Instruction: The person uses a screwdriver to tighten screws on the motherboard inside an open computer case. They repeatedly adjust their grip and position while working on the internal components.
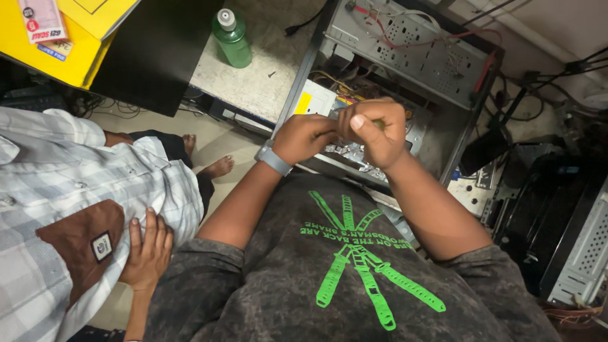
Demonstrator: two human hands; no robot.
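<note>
Small part (379, 124) inside right grip (373, 132)

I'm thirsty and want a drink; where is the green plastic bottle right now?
In the head view the green plastic bottle stands upright at the upper left of centre on the grey worktop, between the black panel and the open metal computer case.

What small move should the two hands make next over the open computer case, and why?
Probably part the hands slightly. The left hand and right hand are pressed together above the open computer case, and the small thing they pinch is hidden between the fingers.
</note>
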